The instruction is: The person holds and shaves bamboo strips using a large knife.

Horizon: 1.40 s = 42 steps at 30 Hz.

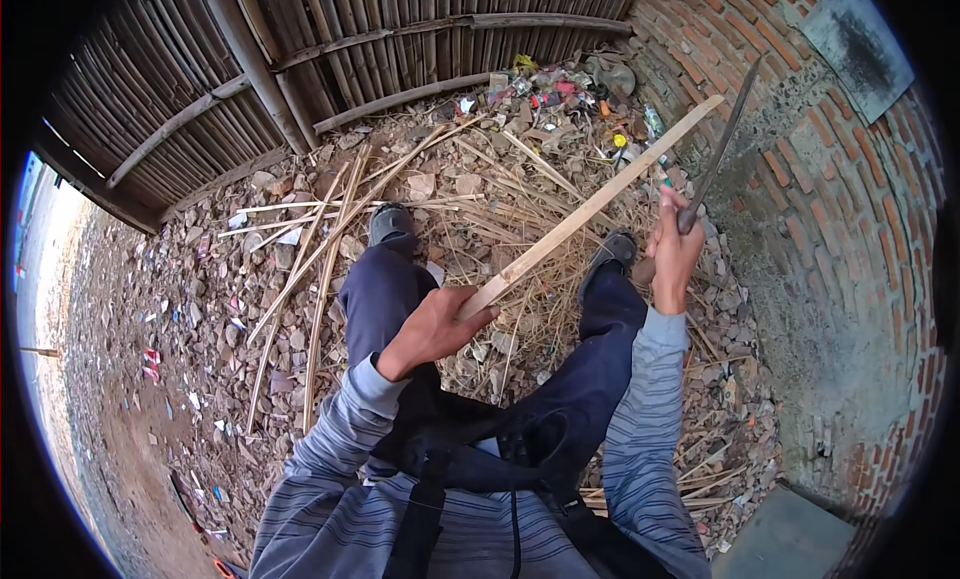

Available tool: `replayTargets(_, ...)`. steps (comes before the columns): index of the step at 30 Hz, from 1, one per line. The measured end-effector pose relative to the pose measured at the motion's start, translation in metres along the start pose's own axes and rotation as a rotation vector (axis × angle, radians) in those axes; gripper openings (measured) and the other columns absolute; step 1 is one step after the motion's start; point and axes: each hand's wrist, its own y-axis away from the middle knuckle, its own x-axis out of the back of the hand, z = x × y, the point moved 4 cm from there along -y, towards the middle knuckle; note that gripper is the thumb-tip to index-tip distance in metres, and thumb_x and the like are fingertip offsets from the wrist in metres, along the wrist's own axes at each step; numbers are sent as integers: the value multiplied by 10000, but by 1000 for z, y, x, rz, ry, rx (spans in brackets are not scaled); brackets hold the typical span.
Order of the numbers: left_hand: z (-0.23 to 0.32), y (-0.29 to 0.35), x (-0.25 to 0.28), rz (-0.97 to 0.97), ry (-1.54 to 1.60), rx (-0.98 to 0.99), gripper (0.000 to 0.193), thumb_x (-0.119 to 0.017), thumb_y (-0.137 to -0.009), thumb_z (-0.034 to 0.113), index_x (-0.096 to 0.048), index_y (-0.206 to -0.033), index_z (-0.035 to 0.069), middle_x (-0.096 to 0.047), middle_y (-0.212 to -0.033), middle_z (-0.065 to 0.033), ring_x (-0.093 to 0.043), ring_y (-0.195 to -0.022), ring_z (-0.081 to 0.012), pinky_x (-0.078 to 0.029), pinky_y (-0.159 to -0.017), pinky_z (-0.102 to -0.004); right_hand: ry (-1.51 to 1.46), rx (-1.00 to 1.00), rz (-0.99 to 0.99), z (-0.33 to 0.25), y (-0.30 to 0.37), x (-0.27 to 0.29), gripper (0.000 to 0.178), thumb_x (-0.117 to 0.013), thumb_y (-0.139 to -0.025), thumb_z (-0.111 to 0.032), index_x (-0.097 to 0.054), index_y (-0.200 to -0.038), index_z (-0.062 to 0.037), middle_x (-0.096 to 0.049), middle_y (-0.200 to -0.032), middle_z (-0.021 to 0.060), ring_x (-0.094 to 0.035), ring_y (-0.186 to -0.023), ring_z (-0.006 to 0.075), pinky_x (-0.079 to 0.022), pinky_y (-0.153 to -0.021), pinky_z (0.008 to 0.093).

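My left hand (428,331) is closed around the near end of a long, flat, pale bamboo strip (590,211), which slants up and away to the right. In my right hand (675,247), the fingers wrap the handle of a machete (722,151). Its dark, narrow blade points up and away, beside the far end of the strip with a gap in between. Past my left foot lie several split bamboo strips (330,249), crossing each other on the stony ground. Thin shavings (535,299) are spread between my feet.
A bamboo fence (400,54) stands at the back, and a worn brick wall (830,219) rises on the right. Litter (570,94) is heaped in their corner. A grey board (785,539) is at the lower right. Orange-handled scissors or pliers (226,569) show at lower left.
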Motion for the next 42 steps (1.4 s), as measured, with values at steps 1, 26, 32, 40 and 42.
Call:
replayTargets(1, -3, -8, -2, 19, 32, 13, 399, -736, -941, 363, -688, -948, -32, -668, -749, -243, -703, -763, -417, -529, -695, -484, 103, 30, -23, 2, 15, 2, 243, -689, -1022, -168, -712, -1194, 2, -524, -661, -46, -457, -492, 38, -349, -438, 241)
replayTargets(26, -56, 46, -3, 18, -711, -3, 166, -681, -768, -17, -636, -928, -26, -700, -837, -195, -716, -803, -417, -570, -729, -514, 443, -171, -559, 167, 226, 13, 230, -785, -954, -250, -726, -991, -31, -492, -560, -16, -415, -517, 83, -323, -506, 318)
replayTargets(32, -7, 66, 7, 56, -755, 77, 340, -639, -827, 8, -518, -1143, -25, -648, -894, -229, -693, -790, -442, -542, -710, -555, 457, -220, -549, 186, 238, 15, 236, -791, -944, -263, -726, -973, -38, -579, -604, 9, -520, -554, 102, -408, -545, 321)
replayTargets(40, 58, 106, 63, -11, -563, -70, 601, -579, -774, -106, -464, -1334, 80, -561, -1111, -193, -641, -1026, -455, -526, -860, -538, 390, -293, -594, 190, 245, 12, 210, -786, -936, -217, -725, -983, -22, -720, -754, 87, -683, -675, 162, -522, -660, 320)
replayTargets(42, 56, 114, 78, -59, -568, 70, 677, -601, -730, -125, -472, -1358, 92, -535, -1149, -181, -598, -1127, -431, -517, -918, -509, 368, -301, -634, 195, 244, 12, 209, -785, -939, -214, -724, -990, -20, -722, -764, 91, -684, -690, 158, -533, -683, 327)
